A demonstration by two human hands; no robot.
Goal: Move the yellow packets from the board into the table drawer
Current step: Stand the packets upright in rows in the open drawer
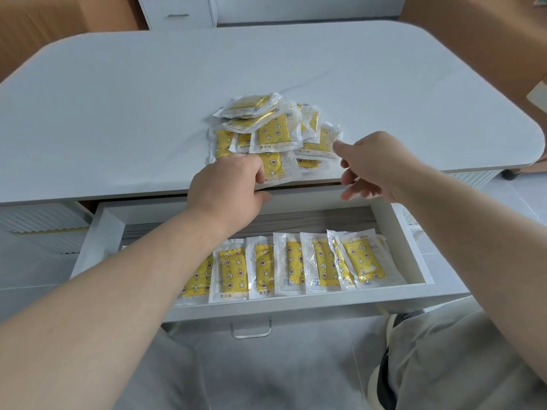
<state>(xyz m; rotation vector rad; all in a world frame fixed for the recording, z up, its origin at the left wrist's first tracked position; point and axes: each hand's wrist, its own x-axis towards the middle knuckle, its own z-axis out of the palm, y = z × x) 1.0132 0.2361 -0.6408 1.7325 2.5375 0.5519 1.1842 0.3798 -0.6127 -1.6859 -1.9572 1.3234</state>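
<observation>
Heaped near the front edge of the white rounded surface (118, 99): a loose pile of flat yellow star-printed packets in clear plastic wrappers (268, 133), overlapping and tilted every way. Below, in the open white table drawer (410, 241), a tidy row of the same packets (293, 264) laid side by side. Left grip (233, 184) narrow, pinching the nearest packet (278, 168) by its clear border at the lip of the surface. Right grip (373, 167) wide, loosely spread, holding nothing, reaching with the forefinger toward the pile's rightmost packet (321, 142); touching or just short, hard to say. Probably very light, thin and limp, with slick film likely to slide against neighbours. Best taken by the flat sealed margin, thumb under and fingers over, one at a time; otherwise some risk of dragging neighbours off the edge.
</observation>
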